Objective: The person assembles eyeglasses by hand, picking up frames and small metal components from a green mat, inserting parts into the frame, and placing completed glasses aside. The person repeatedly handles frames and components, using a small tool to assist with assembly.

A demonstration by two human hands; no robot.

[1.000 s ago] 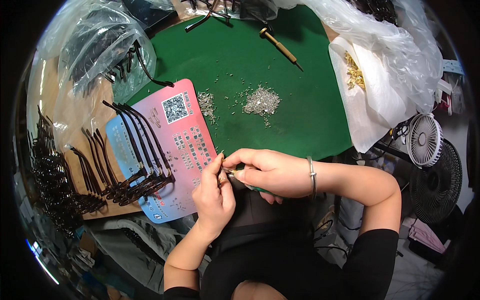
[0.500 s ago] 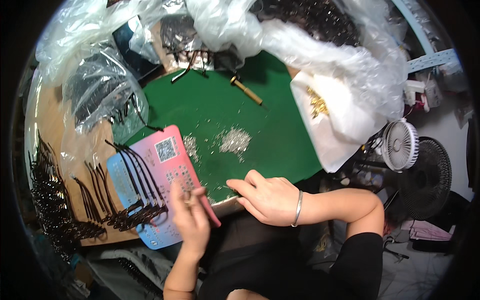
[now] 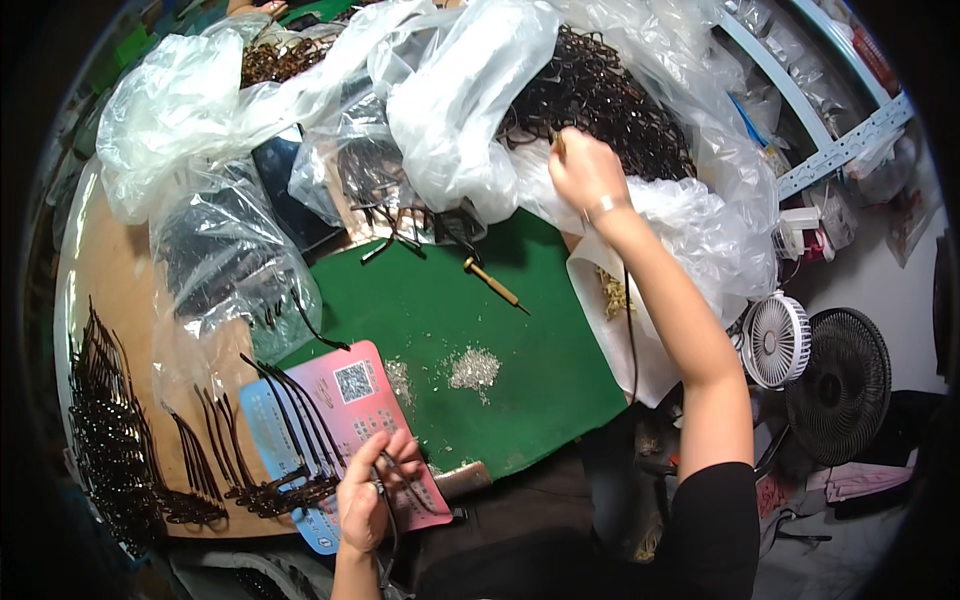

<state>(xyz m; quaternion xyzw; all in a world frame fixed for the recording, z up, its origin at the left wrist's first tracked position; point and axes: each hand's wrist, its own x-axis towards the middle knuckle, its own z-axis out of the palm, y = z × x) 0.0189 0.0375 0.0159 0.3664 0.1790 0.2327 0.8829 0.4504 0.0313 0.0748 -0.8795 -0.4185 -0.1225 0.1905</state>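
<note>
My left hand [image 3: 372,490] is closed around a dark eyeglass frame [image 3: 408,490], its thin arms sticking out past my fingers, at the near edge of the table. Beneath it lies a pink and blue card mat [image 3: 300,400] carrying several dark frames [image 3: 300,490]. My right hand [image 3: 590,172] is stretched far out, fingers closed, beside a heap of dark glossy frames [image 3: 610,100] in a clear plastic bag. A small brownish bit shows at its fingertips; what it is I cannot make out. A brass-coloured screwdriver [image 3: 492,285] rests on the green mat [image 3: 530,390].
Tiny silvery parts [image 3: 472,370] lie heaped on the green mat. Gold-coloured pieces [image 3: 610,290] sit on white paper [image 3: 640,360] under my right forearm. More frames [image 3: 105,440] line the table's left edge. A white fan [image 3: 777,340] and a black fan [image 3: 838,385] stand at right.
My right hand has gone from the near table edge up and away to the dark heap. My left hand, lower in view, now shows the dark frame in its fingers. The view has shifted.
</note>
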